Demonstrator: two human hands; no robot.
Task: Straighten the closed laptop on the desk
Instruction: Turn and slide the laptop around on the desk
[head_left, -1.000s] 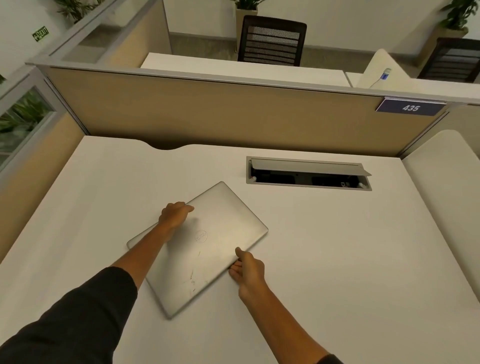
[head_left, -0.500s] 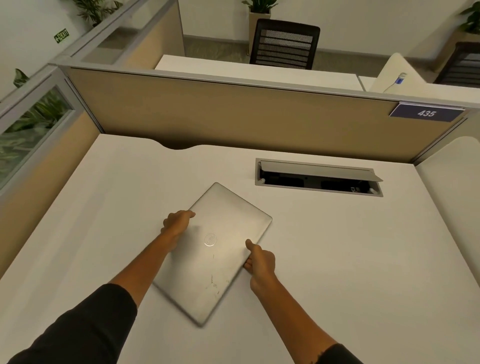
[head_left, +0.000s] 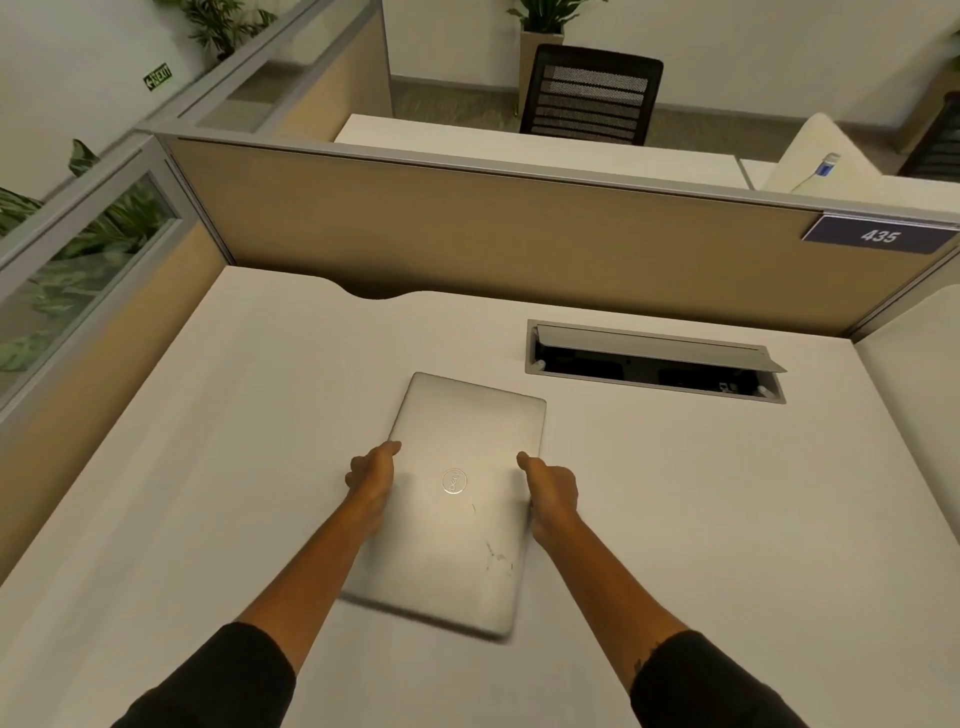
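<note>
Far out past my left hand (head_left: 371, 475) a glass and beige side screen (head_left: 93, 291) runs along the edge of the white desk (head_left: 234, 441). My left hand lies against the left long edge of the closed silver laptop (head_left: 457, 499), thumb reaching up along the lid's edge, the other fingers curled down beside it where I cannot see them well, so I cannot say how tightly it grips. The laptop sits flat on the desk between my two hands, its long sides running almost straight away from me with a slight lean to the right at the far end, and its near edge is blurred. A round logo (head_left: 453, 480) shows on the lid between my hands, and a few scratches mark the lid nearer my right wrist. My right hand (head_left: 553, 488) is loosely closed against the right long edge, thumb pointing forward on the lid's rim. Beyond and to the right of that hand, a cable hatch (head_left: 654, 361) stands open in the desk. Behind it, a beige partition (head_left: 493, 239) carries a blue plate reading 435 (head_left: 878, 236).
</note>
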